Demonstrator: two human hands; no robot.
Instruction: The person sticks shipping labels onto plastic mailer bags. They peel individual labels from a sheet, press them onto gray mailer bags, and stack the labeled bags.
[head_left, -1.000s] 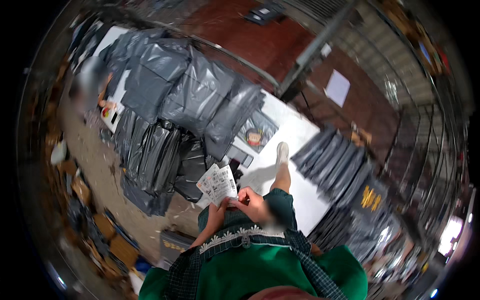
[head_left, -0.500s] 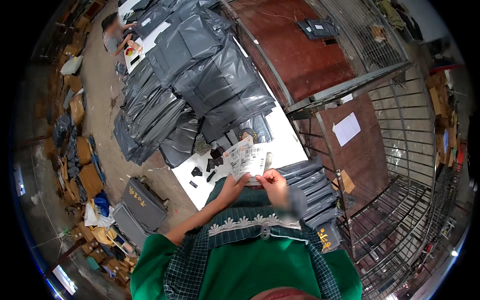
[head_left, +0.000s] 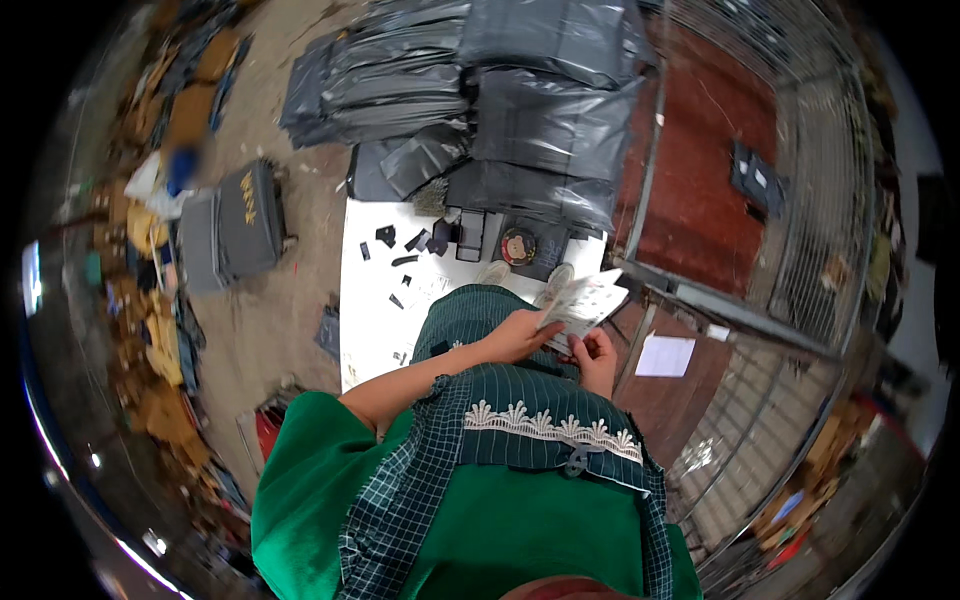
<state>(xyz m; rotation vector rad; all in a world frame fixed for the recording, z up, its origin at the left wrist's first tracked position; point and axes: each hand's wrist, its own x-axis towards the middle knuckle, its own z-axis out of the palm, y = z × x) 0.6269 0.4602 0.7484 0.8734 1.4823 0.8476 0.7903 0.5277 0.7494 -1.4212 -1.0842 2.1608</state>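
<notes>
A small sheaf of white printed labels [head_left: 590,298] is fanned out in front of my apron, tilted up to the right. My left hand [head_left: 515,338] pinches its left edge. At its lower edge, the fingers of my right hand [head_left: 597,358] are closed on the papers. Beyond them, on the white table [head_left: 365,325], is a dark square item with a round cartoon face [head_left: 517,246]. Small black scraps [head_left: 385,236] are scattered to the left, near a spiky grey-green object [head_left: 432,197].
Stacks of grey plastic mailing bags [head_left: 560,120] cover the table's far part. A wire cage with a red-brown board [head_left: 700,160] stands to the right, a dark packet [head_left: 755,180] on it. White paper [head_left: 664,355] lies nearer. Grey cases [head_left: 235,225] stand on the floor at left.
My view has turned, so the table now runs straight ahead. Both hands and the labels have shifted right, and the labels are tilted more. The person at the far left is out of view.
</notes>
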